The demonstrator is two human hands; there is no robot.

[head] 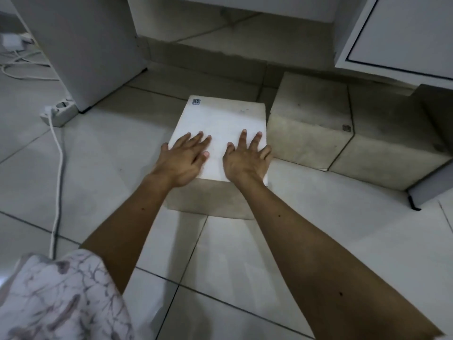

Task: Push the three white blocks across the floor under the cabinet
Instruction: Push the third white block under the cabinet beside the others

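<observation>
A white block [225, 119] with a small sticker at its far left corner lies on the tiled floor in the middle of the view. My left hand [183, 160] and my right hand [246, 158] rest flat on its near top edge, fingers spread, palms down. Two more white blocks stand side by side to the right: one [311, 114] touches the first block's right side, the other [389, 133] sits partly beneath the right cabinet [402, 33]. The dark gap under the cabinet [232, 30] opens straight ahead.
A white cabinet side panel [83, 45] stands at the left. A power strip [57, 114] with a white cable [58, 168] lies on the floor beside it, with more cables at the far left. A patterned garment [56, 298] fills the lower left corner.
</observation>
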